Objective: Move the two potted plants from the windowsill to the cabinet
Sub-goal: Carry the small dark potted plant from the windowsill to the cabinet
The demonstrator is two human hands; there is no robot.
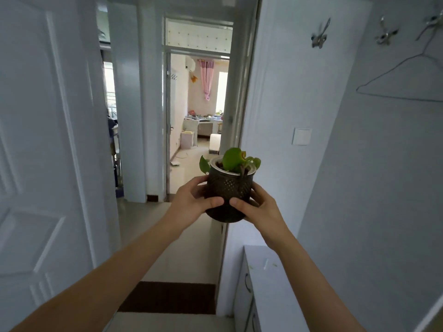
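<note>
A potted plant (229, 188), green leaves in a dark dimpled pot with a white inner rim, is held up in the air at the middle of the view. My left hand (191, 202) grips the pot's left side with its thumb across the front. My right hand (257, 204) grips the right side, thumb also on the front. Both arms are stretched forward. A white cabinet (271, 283) with dark handles stands low at the right, below and nearer than the pot. No second plant and no windowsill are in view.
A white door (43, 152) stands open on the left. The doorway ahead opens onto a hallway and a far room. A dark mat (170, 298) lies on the floor. The right wall carries a light switch (302, 136), hooks and a wire hanger (405, 80).
</note>
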